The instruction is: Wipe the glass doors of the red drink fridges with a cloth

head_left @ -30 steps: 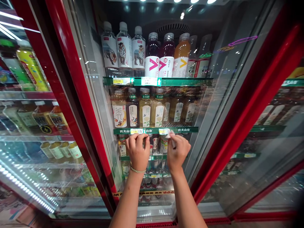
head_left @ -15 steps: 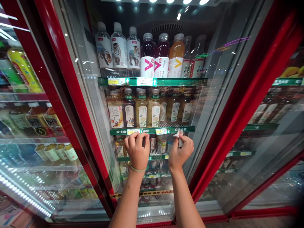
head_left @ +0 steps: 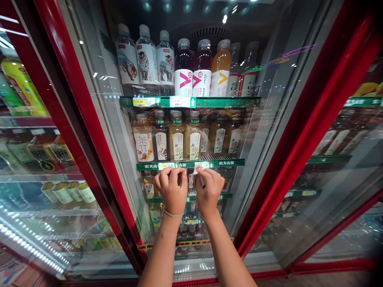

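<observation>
Both my hands reach into an open drinks fridge at the green rail (head_left: 227, 162) of the second shelf. My left hand (head_left: 171, 190), a band on its wrist, is closed with its fingertips pinching a yellow price tag (head_left: 166, 165) on that rail. My right hand (head_left: 208, 191) is closed on small white paper tags (head_left: 198, 171) and touches the rail just right of the left hand. Tea bottles (head_left: 177, 139) stand on the shelf directly above both hands.
Tiger-label water bottles (head_left: 143, 61) and purple and orange drinks (head_left: 202, 65) fill the top shelf. Lower shelves hold more bottles behind my arms. A red-framed glass door (head_left: 302, 131) stands open on the right. Another fridge (head_left: 38, 159) full of drinks lies to the left.
My right hand has slid left along the rail with the white tags, ending close beside the left hand. The left hand has kept its pinch on the yellow tag.
</observation>
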Demonstrator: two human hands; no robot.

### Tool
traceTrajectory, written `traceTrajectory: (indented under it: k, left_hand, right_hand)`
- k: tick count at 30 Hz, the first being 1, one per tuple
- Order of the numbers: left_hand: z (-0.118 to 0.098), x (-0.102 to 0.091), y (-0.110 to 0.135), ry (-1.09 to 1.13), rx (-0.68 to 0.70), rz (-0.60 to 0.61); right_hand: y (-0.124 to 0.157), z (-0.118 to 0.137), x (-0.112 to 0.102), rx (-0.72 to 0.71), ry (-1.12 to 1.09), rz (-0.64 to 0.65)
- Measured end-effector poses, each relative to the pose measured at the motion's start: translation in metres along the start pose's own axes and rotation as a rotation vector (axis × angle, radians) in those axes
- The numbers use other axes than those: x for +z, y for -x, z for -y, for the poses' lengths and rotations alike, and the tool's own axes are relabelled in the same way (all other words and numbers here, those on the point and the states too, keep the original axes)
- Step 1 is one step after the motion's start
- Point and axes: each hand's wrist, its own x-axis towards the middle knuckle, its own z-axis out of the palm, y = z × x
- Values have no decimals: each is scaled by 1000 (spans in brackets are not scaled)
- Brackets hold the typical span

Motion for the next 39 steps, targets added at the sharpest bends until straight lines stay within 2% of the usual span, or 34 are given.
traceTrajectory:
  k: [2, 3, 7, 8, 12, 17, 23, 27, 32, 37, 39]
  left_hand:
    - [0, -1, -1, -1, 10, 9]
    - [1, -1, -1, -4, 16, 16]
    - [2, -3, -3, -10, 28, 36]
    - [2, -4, -3, -11, 29, 36]
    - [3, -4, -4, -2, 43, 45]
    - [4, -7, -5, 22, 28, 52]
    - [5, -11, -8, 41, 39, 71]
    - [10, -15, -10, 12, 54, 69]
    - [19, -20, -14, -12, 37, 42]
    - [26, -24, -15, -27, 47, 28]
    - [28, -25, -15, -26, 38, 21]
  right_hand:
    - [3, 4, 1, -58, 19, 43]
    - [3, 4, 1, -41, 25, 27]
    - [-2, 1, 2, 135, -7, -122]
    - [-4, 2, 3, 127, -16, -110]
    - [-5, 8, 4, -54, 12, 41]
    - [-2, 10, 3, 74, 33, -54]
    - [-3, 14, 4, -65, 28, 58]
    - [-4, 16, 6, 39, 23, -43]
    - [1, 23, 13, -88, 14, 45]
    - [1, 27, 16, 12, 21, -56]
    - [0, 31, 17, -20, 4, -32]
